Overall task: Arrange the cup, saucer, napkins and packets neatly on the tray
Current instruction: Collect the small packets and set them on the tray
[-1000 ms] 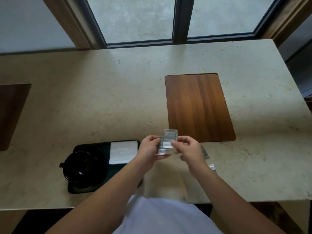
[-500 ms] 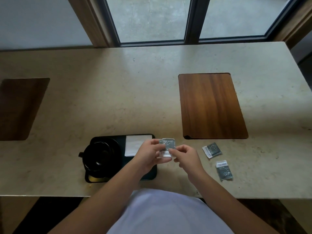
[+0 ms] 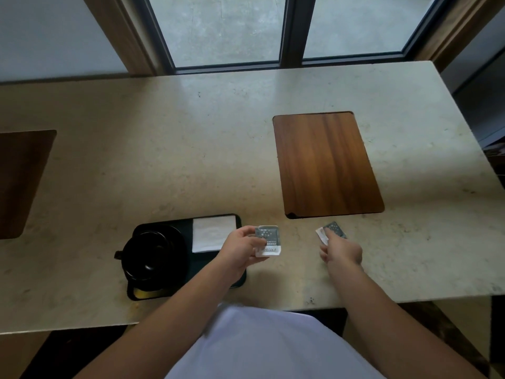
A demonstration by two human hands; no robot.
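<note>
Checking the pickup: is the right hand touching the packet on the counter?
Touching: the head view shows the right hand with fingertips on the packet.

You're looking down at a pale stone counter (image 3: pixel 191 149) that runs along under the window. A black tray (image 3: pixel 188 228) sits right at its near edge, in front of you and a touch to the left. Off to the right, a wooden panel (image 3: pixel 326 164) is set flat into the stone, and another one (image 3: pixel 21 181) shows at the far left edge. Just below the right panel's near edge there's a small dark packet (image 3: pixel 334 228) lying straight on the counter
</note>
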